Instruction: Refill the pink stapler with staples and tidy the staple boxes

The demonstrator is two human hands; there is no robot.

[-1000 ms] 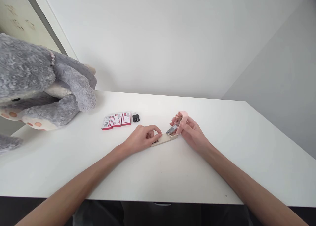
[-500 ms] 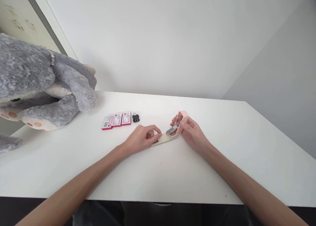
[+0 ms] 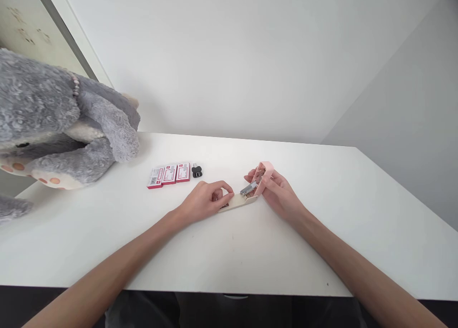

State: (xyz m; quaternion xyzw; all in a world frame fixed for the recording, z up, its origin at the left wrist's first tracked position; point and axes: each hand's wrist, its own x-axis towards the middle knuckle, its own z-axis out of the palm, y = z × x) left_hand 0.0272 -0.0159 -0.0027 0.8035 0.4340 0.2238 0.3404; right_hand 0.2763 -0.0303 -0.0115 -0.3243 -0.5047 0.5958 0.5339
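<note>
A stapler with a pink top (image 3: 264,169) and a cream base (image 3: 239,201) is spread wide open on the desk, its metal staple magazine (image 3: 249,188) tilted between the two parts. My right hand (image 3: 281,194) is closed around the raised pink top, with the thumb on the near side and fingers behind it. Over the far left part of the base is my left hand (image 3: 205,201), its thumb and forefinger pinched together close to the magazine's tip. Whatever lies between those fingertips is too small to make out. The base's left end is partly hidden by this hand.
Several small red-and-white boxes (image 3: 169,174) lie in a row on the white desk (image 3: 200,261), with a black staple remover (image 3: 196,171) beside them. A large grey plush toy (image 3: 107,113) occupies the left side. The wall (image 3: 232,70) rises behind the desk.
Almost nothing differs. My left hand's fingertips have shifted very slightly left, and the fingers of my right hand behind the pink top have moved a little.
</note>
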